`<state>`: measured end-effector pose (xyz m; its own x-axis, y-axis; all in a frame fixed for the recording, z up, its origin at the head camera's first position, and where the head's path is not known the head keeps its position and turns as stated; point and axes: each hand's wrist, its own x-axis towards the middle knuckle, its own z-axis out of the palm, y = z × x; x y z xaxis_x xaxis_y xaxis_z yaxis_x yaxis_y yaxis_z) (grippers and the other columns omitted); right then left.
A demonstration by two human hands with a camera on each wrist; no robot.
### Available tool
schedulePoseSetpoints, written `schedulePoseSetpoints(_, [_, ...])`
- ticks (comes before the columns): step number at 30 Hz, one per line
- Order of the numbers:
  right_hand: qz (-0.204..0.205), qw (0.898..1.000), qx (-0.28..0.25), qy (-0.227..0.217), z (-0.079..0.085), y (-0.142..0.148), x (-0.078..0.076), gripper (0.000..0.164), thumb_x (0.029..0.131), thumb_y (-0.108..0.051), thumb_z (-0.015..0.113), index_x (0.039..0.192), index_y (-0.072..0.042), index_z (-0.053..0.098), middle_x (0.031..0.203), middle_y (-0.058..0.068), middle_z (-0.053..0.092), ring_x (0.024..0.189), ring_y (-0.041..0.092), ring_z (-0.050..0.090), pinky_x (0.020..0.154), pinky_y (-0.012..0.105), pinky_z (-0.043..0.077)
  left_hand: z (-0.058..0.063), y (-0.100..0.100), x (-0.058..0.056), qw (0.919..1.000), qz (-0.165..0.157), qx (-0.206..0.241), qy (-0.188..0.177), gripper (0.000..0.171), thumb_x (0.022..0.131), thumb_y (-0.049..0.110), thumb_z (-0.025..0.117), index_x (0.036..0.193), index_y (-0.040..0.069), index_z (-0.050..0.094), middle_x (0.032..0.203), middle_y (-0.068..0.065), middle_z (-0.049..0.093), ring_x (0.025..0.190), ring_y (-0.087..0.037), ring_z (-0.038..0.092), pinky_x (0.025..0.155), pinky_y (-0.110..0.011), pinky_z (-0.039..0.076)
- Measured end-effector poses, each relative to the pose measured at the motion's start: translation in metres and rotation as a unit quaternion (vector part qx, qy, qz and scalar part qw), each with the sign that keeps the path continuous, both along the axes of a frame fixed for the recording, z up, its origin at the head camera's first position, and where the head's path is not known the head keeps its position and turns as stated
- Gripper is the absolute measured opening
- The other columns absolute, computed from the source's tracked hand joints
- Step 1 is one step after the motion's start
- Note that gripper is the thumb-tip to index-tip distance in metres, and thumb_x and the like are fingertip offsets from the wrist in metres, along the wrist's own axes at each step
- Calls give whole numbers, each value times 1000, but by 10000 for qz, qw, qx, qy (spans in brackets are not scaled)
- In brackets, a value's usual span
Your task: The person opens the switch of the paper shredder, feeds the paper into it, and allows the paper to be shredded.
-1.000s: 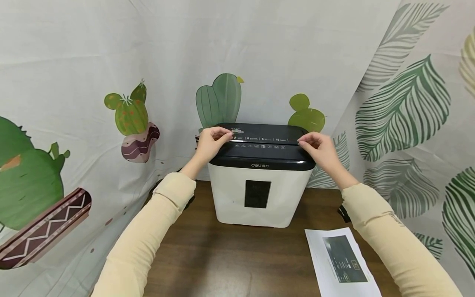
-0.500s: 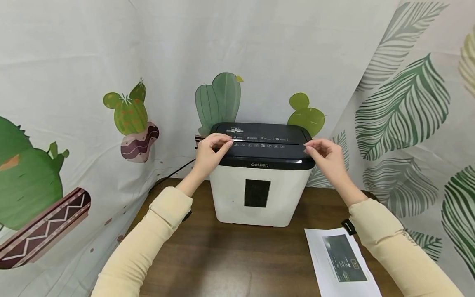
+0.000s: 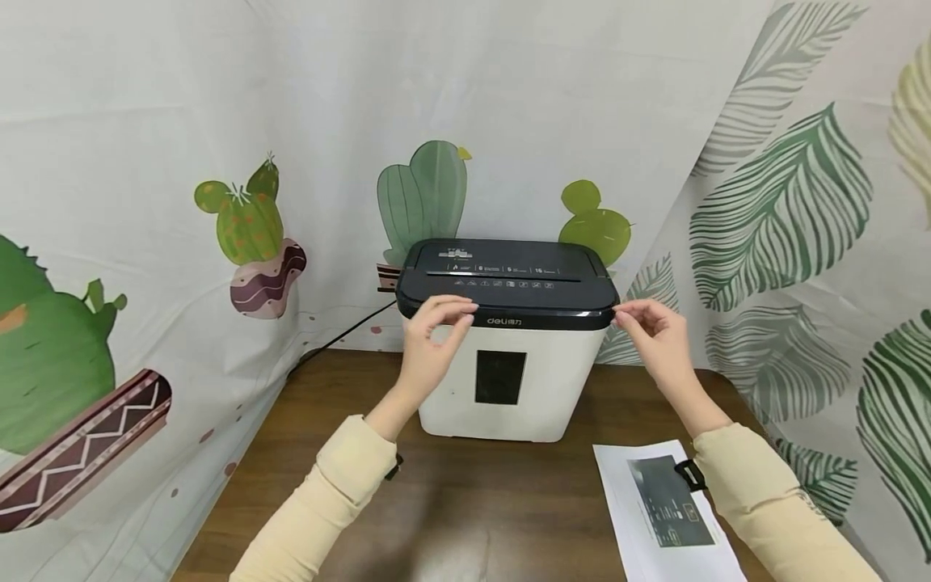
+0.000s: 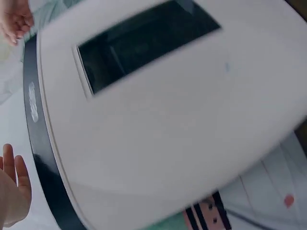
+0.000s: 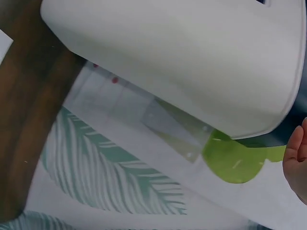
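Observation:
A white paper shredder (image 3: pixel 556 372) with a black top (image 3: pixel 509 297) stands upright on the brown wooden table. Its narrow feed slot (image 3: pixel 509 276) runs across the top, and a dark window (image 3: pixel 500 377) sits in its front. My left hand (image 3: pixel 432 347) hovers before the shredder's upper front edge, fingers loosely bent, holding nothing. At the right front corner is my right hand (image 3: pixel 660 343), thumb and fingertips close together; no object shows between them. In the left wrist view, the left hand (image 4: pixel 14 191) appears apart from the shredder's front.
A white printed sheet (image 3: pixel 618 493) with a dark picture lies at the table's right front, partly below my right wrist. A black cord (image 3: pixel 345 331) runs from behind the shredder to the left. Patterned cloth (image 3: pixel 524 97) hangs behind and on both sides.
Both hands have drawn back from beside the feed slot toward the shredder's front edge. The right hand has also moved outward to the right. Shredder and sheet stay in place.

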<state>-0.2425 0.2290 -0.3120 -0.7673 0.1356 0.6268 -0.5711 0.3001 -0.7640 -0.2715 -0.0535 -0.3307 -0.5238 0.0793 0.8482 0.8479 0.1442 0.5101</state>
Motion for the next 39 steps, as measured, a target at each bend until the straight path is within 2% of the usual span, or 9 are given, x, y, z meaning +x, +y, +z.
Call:
schedulePoseSetpoints(6, [-154,9994,-306,-10,-25,11,-1,5,81,7,55,81,7,61,64,-11,63,60,-3,58,59,11,46,-16,25,29,9988,-368,-173,-267,12,78,-5,60,89,-4,64,89,-15,62,74,-18,58,70,-23,48])
schedulePoseSetpoints(9, [-107,9987,-492,-66,-44,19,-2,13,80,9,54,80,-1,62,66,-12,64,60,-2,59,60,11,46,-29,35,39,9970,-466,-319,-520,12,79,-5,59,90,-4,64,88,-16,62,73,-19,58,69,-23,48])
schedulePoseSetpoints(15, [-34,9964,-835,-122,-85,36,-4,6,81,10,53,84,13,58,70,-11,65,61,1,61,61,13,48,-59,57,44,9940,-620,-443,-781,11,80,-3,58,90,-4,63,84,-15,62,73,-19,59,67,-21,49])
schedulePoseSetpoints(20, [-213,9939,-1079,-121,-115,49,-6,17,82,3,56,88,18,55,67,-4,65,61,4,62,62,14,48,-78,77,47,9901,-769,-452,-1085,12,82,0,58,92,-4,64,88,-14,64,76,-20,60,68,-22,50])
schedulePoseSetpoints(25, [474,9852,-1617,310,-201,97,-38,15,82,0,58,94,7,62,72,4,67,67,10,64,64,16,48,-101,96,53,9851,-926,-479,-1371,13,81,0,58,93,-3,63,89,-14,64,78,-22,60,66,-24,50])
schedulePoseSetpoints(28, [827,9781,-1892,248,-232,118,-43,17,82,5,54,97,5,63,76,10,68,70,15,65,69,22,50,-118,105,58,9853,-867,-403,-1415,11,81,-1,58,91,-3,64,86,-16,65,74,-22,61,64,-22,50])
schedulePoseSetpoints(32, [182,9837,-1789,12,-262,136,-44,16,81,6,55,96,8,61,73,9,67,67,16,65,66,22,51,-142,117,66,9879,-595,-103,-1428,9,80,-2,58,86,-1,65,79,-16,66,64,-21,60,59,-19,49])
schedulePoseSetpoints(35, [-526,9863,-1563,-30,-301,157,-55,16,80,0,61,94,6,62,70,2,67,63,10,64,58,17,50,-165,128,71,9855,-586,-17,-1590,8,80,1,59,86,0,66,77,-13,66,62,-19,60,57,-17,48])
schedulePoseSetpoints(39, [-1013,9788,-1721,-465,-305,162,-38,13,79,-2,62,90,5,63,65,-3,66,59,6,63,55,15,49,-195,143,74,9807,-644,-436,-1794,12,82,9,60,92,4,65,82,-6,65,69,-11,60,59,-11,46])
